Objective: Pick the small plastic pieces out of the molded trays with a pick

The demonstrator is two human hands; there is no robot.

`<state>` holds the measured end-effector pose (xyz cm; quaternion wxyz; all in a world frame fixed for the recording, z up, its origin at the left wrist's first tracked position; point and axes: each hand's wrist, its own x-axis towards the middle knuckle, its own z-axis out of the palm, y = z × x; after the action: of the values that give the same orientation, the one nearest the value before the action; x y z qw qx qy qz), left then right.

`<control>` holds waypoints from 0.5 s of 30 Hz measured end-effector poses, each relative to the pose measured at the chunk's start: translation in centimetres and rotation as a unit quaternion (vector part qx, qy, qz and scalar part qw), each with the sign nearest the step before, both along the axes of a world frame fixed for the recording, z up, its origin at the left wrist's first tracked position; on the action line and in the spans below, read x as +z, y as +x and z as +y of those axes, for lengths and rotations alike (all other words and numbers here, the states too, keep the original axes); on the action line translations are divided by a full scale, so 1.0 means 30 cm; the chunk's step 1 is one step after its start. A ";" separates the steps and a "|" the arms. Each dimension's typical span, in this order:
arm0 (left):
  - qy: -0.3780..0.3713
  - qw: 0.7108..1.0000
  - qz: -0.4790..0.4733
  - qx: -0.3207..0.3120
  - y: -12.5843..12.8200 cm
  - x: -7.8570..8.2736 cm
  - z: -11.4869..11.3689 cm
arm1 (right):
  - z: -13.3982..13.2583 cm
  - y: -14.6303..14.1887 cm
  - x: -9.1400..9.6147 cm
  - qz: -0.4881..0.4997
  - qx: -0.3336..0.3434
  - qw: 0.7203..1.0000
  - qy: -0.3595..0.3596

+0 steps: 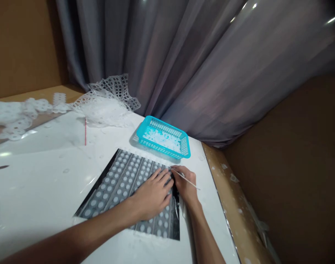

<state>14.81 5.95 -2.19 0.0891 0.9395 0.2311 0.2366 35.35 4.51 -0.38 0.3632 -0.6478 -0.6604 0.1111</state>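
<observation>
a grey curtain (211, 73) hangs in folds beyond the dotted sheet, the largest thing in view. a white table (40, 194) lies under the sheet and spreads well out to its left. the dotted sheet (123, 187) itself, black and grey with rows of white circles, lies flat under the hands. a crumpled heap of white netting (106, 106), full of round holes, sits beyond the sheet and to its left; scalloped white scraps (15, 113) lie farther left of the sheet. a turquoise basket (186, 146) stands just beyond the sheet's far edge. the left hand (152, 198) rests palm down on the sheet's right half, its fingers slightly apart and gripping nothing. the right hand (186, 183), at the sheet's far right corner, has thumb and fingers together, clamped on a thin pale stick (193, 184) that slants across it. a thin red stick (85, 132) lies beyond the sheet to the left. smallest are the white bits (163, 139) in the basket beyond the sheet.
</observation>
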 end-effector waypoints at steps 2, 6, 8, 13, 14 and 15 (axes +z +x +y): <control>-0.002 1.000 -0.001 -0.001 -0.001 -0.003 0.001 | 0.001 0.000 0.001 0.041 -0.039 0.998 0.006; -0.006 1.000 -0.008 -0.005 -0.005 0.003 0.000 | 0.001 0.019 0.021 0.127 -0.066 0.990 0.011; -0.006 1.000 -0.009 -0.002 -0.007 0.011 -0.002 | -0.002 0.032 0.039 0.160 -0.037 0.986 -0.010; -0.007 1.000 0.001 -0.001 -0.003 0.024 -0.005 | -0.020 0.045 0.072 0.195 0.044 0.977 -0.078; -0.007 1.000 0.003 0.000 -0.002 0.024 -0.005 | -0.023 0.044 0.075 0.196 0.050 0.976 -0.083; -0.008 1.000 0.003 0.002 -0.001 0.025 -0.005 | -0.025 0.043 0.076 0.195 0.054 0.976 -0.085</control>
<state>14.77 5.79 -1.44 0.0960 0.9389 0.2352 0.2323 36.64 3.75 1.90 0.4219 -0.6057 -0.5989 0.3107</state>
